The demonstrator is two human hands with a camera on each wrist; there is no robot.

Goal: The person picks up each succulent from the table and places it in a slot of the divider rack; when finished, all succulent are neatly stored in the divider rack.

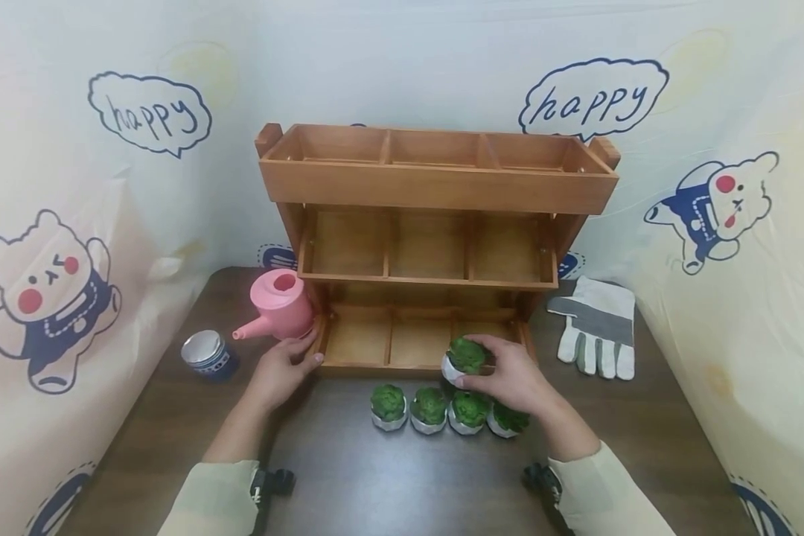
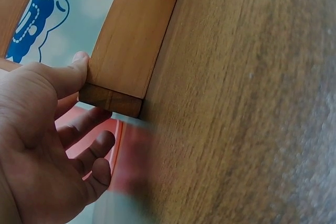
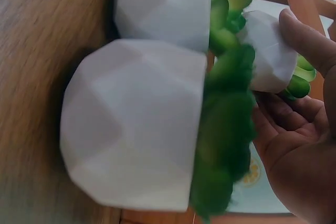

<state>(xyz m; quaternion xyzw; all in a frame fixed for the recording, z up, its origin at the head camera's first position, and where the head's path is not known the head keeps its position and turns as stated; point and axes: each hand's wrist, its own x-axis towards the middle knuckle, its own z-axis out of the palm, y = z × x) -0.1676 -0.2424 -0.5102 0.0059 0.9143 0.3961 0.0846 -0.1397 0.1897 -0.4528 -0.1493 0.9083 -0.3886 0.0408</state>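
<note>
At the lower left corner of a three-tier wooden shelf (image 1: 435,190), my left hand (image 1: 284,374) grips the end of the wood. In the left wrist view the thumb (image 2: 80,69) lies against one side of the board (image 2: 123,45), and the other fingers are bent. My right hand (image 1: 509,372) pinches a small potted succulent (image 1: 467,356) in a white faceted pot, held up in front of the lowest tier's right compartment. The right wrist view shows the raised pot (image 3: 269,51) between thumb and fingers. Several similar potted succulents (image 1: 429,411) stand in a row below it.
A pink watering can (image 1: 281,304) stands close left of the shelf, near a blue-and-white container (image 1: 209,355). Right of the shelf lies a grey and white work glove (image 1: 596,327). A printed cloth (image 1: 402,59) hangs around the dark wooden table (image 1: 375,484).
</note>
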